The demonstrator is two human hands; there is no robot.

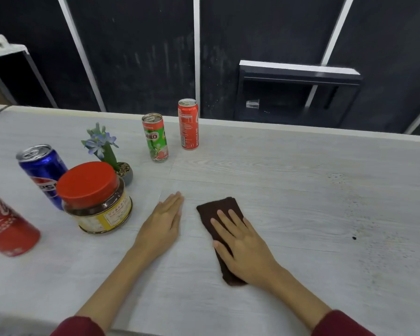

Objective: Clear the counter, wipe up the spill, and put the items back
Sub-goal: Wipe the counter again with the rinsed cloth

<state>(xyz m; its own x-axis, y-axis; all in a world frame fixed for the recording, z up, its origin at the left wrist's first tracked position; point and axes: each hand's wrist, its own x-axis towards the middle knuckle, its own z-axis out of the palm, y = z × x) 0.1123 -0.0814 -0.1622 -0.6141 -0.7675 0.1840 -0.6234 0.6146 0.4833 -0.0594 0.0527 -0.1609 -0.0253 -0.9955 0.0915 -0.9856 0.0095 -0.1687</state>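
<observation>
Cloth (pixel 224 215), dark brown and folded into a long pad, lies flat on the counter (pixel 301 190) under the right hand (pixel 243 248). That hand's fingers are straight and slightly spread, pressing down on the upper half of the pad, with the thumb lying along its left edge; nothing is pinched or curled round. The far corner of the pad shows beyond the fingertips, and its near end pokes out below the heel of the palm.

Just to the left, apart from the cloth, the left hand (pixel 164 223) rests palm down on the bare counter, fingers straight and held together, holding nothing. Both forearms run back toward the viewer, ending in dark red sleeves.

Left of the left hand stands a jar (pixel 97 202) with a red lid and a yellow label. Behind the jar, close to it, are a blue Pepsi can (pixel 43 172) and a small potted plant (pixel 107 151) with pale blue flowers. At the left edge of the view a red Coca-Cola can (pixel 6 229) shows blurred and only in part. Farther back, near the far edge of the counter, a green Milo can (pixel 155 138) and a slim red can (pixel 188 124) stand upright beside each other, not touching.

To the right of the cloth, well apart from it, faint dark speckles (pixel 357 204) are scattered over the pale wood-grain surface.
</observation>
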